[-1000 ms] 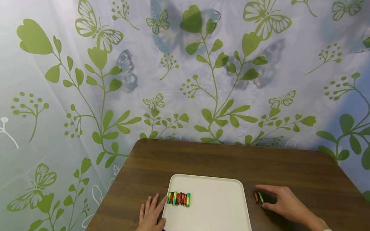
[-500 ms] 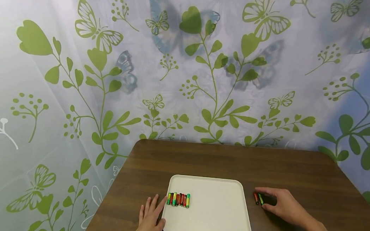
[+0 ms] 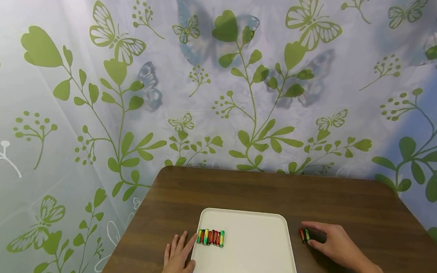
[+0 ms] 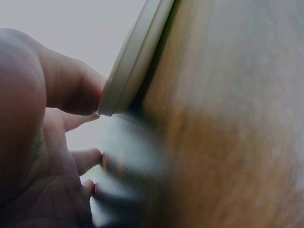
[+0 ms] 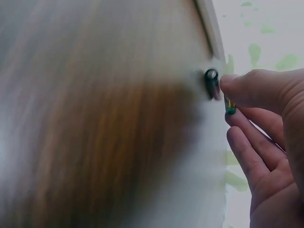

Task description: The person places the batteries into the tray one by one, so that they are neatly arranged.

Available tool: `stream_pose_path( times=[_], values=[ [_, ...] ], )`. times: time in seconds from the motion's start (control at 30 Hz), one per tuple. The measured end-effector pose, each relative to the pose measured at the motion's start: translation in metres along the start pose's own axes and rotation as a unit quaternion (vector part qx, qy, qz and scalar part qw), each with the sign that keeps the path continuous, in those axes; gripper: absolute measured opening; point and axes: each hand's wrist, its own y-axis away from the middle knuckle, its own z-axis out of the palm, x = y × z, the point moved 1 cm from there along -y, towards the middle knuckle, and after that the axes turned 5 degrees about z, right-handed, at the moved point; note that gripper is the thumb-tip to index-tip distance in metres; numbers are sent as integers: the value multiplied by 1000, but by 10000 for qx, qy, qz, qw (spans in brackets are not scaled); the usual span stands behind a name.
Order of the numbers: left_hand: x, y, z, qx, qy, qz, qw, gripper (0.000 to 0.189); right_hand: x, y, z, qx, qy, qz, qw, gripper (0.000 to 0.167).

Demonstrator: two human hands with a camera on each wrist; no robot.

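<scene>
In the head view, a white tray (image 3: 249, 251) lies on the wooden table, and my left hand (image 3: 177, 259) rests at its left edge with fingers spread. The left thumb meets the tray rim (image 4: 128, 61) in the left wrist view. Several small red and green batteries (image 3: 211, 237) lie side by side in a row at the tray's left. To the right of the tray, my right hand (image 3: 334, 243) pinches a green battery (image 3: 307, 235) between thumb and fingers. Just left of it lies a red battery (image 3: 302, 235), with its dark end (image 5: 211, 78) facing the right wrist camera.
The brown wooden table (image 3: 268, 189) extends behind and on both sides of the tray. A curtain (image 3: 221, 90) printed with green leaves and butterflies hangs behind it and along the left.
The green battery has turned slightly, now closer to parallel with the red one, the right hand moving a little with it. The left hand and tray hold their places.
</scene>
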Motion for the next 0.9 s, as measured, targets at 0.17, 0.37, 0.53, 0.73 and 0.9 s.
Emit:
stream_pose_path(
  times=[0.17,0.37,0.53,0.73,0.9],
  values=[
    [9,1,-3,-161,67,-145,9997,74,-14,-6,4,60,-266,-117,9996,52],
    [12,1,-4,-251,62,-205,9995,74,-31,-14,11,28,-587,-162,9981,51],
    [11,0,-4,-285,39,-245,9993,75,-44,-22,18,-110,-960,-212,9951,51],
    [1,-2,0,-195,49,-194,9996,74,-60,-30,29,-201,-1006,-220,9945,52],
    [-8,-3,4,-114,1,-145,9998,74,-71,-36,40,-153,-1021,-397,9939,51]
  ],
)
